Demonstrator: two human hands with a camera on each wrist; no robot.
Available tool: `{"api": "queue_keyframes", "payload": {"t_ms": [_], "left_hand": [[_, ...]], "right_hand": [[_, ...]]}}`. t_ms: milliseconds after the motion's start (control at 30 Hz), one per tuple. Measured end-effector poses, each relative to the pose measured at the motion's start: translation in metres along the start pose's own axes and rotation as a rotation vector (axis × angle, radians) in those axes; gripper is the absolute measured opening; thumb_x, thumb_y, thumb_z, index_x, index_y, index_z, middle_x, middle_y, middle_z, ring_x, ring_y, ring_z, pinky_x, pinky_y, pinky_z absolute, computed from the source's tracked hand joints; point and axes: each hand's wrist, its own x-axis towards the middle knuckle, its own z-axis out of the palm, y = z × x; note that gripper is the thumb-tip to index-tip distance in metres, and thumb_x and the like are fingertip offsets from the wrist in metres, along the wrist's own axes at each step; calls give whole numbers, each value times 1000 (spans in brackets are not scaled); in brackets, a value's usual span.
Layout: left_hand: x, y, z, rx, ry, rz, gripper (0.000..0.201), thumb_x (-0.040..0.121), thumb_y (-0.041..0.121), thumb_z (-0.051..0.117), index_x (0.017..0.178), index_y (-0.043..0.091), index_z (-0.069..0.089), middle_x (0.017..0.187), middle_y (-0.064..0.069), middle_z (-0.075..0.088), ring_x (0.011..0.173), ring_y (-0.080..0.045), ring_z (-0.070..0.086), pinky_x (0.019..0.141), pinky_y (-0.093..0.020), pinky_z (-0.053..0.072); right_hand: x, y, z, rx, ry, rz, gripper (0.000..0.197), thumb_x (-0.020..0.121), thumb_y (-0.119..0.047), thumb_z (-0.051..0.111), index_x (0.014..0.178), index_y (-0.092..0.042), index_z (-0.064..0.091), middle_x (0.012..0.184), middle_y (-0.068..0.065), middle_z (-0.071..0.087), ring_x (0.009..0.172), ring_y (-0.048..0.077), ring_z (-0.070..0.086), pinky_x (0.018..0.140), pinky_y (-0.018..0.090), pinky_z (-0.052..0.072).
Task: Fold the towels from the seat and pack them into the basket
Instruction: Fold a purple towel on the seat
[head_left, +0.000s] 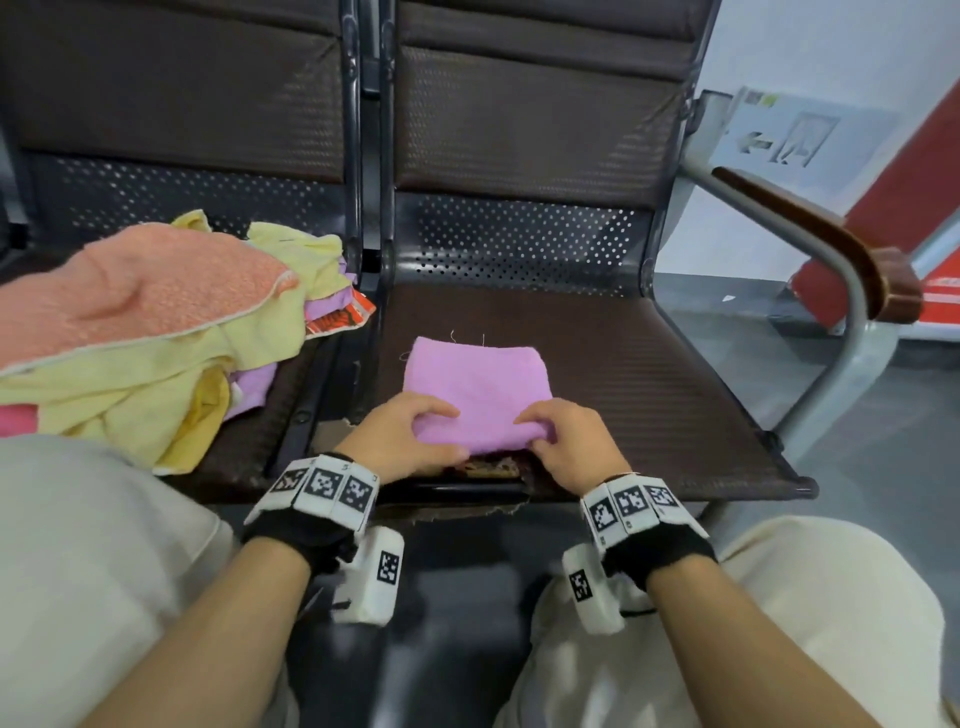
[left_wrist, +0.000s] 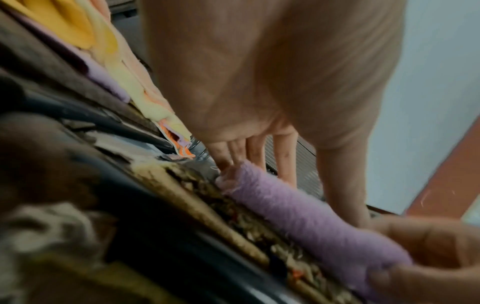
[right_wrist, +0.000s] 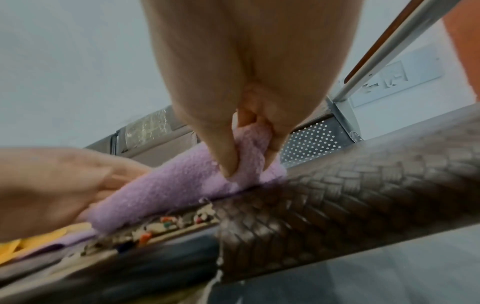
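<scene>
A purple towel (head_left: 478, 384) lies folded on the brown right-hand seat (head_left: 649, 374), its near edge a thick fold. My left hand (head_left: 426, 436) holds the left end of that fold, fingers on top and thumb under the edge. My right hand (head_left: 545, 431) pinches the right end. In the right wrist view, the thumb and fingers of the right hand (right_wrist: 246, 156) squeeze the purple towel (right_wrist: 168, 189). The left wrist view has the left hand's fingers (left_wrist: 255, 150) reaching over the purple towel (left_wrist: 311, 222). No basket is in view.
A loose pile on the left seat holds an orange towel (head_left: 130, 296), yellow towels (head_left: 156, 389) and more purple cloth (head_left: 254, 384). A metal armrest with a wooden top (head_left: 831, 244) bounds the right seat. The seat's front edge (head_left: 488, 470) is torn.
</scene>
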Motion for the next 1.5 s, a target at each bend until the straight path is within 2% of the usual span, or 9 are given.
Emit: {"api": "queue_keyframes", "payload": {"t_ms": [100, 333, 567, 733, 967, 1100, 1267, 1400, 1500], "left_hand": [[-9, -4, 3, 170, -24, 80, 64, 64, 20, 85, 123, 21, 60, 118, 9, 51, 113, -6, 46, 103, -18, 30], [-10, 0, 6, 49, 287, 122, 26, 85, 9, 59, 106, 21, 68, 100, 7, 68, 91, -9, 60, 78, -12, 40], [19, 7, -2, -49, 259, 24, 13, 93, 21, 51, 102, 19, 60, 93, 2, 64, 89, -15, 58, 74, -25, 40], [55, 2, -14, 6, 234, -69, 22, 94, 26, 49, 103, 10, 62, 98, -7, 65, 94, -24, 58, 86, -37, 46], [94, -14, -20, 59, 162, -195, 18, 89, 25, 58, 98, 12, 66, 96, -7, 66, 93, -26, 59, 75, -27, 39], [98, -21, -19, 55, 173, -230, 18, 89, 19, 56, 103, 12, 65, 104, -9, 66, 99, -27, 59, 81, -29, 42], [94, -8, -18, 332, 57, -181, 34, 93, 16, 44, 127, 16, 53, 130, -9, 56, 119, -28, 52, 100, -38, 41], [91, 21, -36, 491, -54, -68, 61, 94, 39, 47, 147, 16, 27, 150, -10, 34, 136, -27, 35, 110, -44, 32], [82, 57, -50, 279, -90, 116, 109, 73, 60, 65, 151, 20, 1, 158, -5, 12, 145, -20, 13, 117, -42, 19]], "right_hand": [[-7, -4, -3, 62, 62, -4, 27, 82, 2, 56, 101, -12, 70, 100, 3, 71, 94, 19, 62, 75, 9, 33], [-17, 10, -4, 269, 65, 157, 39, 75, -12, 75, 110, -22, 60, 100, -6, 65, 94, 11, 59, 67, 2, 35], [13, 20, -9, 259, 113, 215, 43, 79, -8, 64, 118, -23, 55, 106, 5, 65, 91, 15, 56, 77, 17, 37], [52, 29, -11, 277, 122, 240, 32, 83, -23, 69, 113, -20, 57, 101, -4, 59, 93, 13, 54, 81, 22, 37], [96, 39, -7, 157, 112, 457, 35, 78, -41, 73, 95, -15, 58, 93, 0, 61, 100, 22, 59, 77, 23, 37], [106, 39, -7, 63, -41, 622, 63, 80, -61, 59, 109, -6, 63, 113, 12, 64, 103, 29, 59, 78, 28, 41], [110, 30, -9, 90, -260, 541, 62, 93, -52, 48, 129, -2, 52, 132, 14, 55, 118, 29, 54, 90, 27, 38], [106, 11, -28, 236, -159, 316, 34, 91, -41, 58, 93, -7, 55, 84, 4, 55, 73, 13, 52, 70, 27, 42], [93, -20, -56, 266, -3, 70, 30, 87, -28, 67, 97, -15, 43, 77, -5, 49, 68, 8, 46, 70, 27, 39]]}}
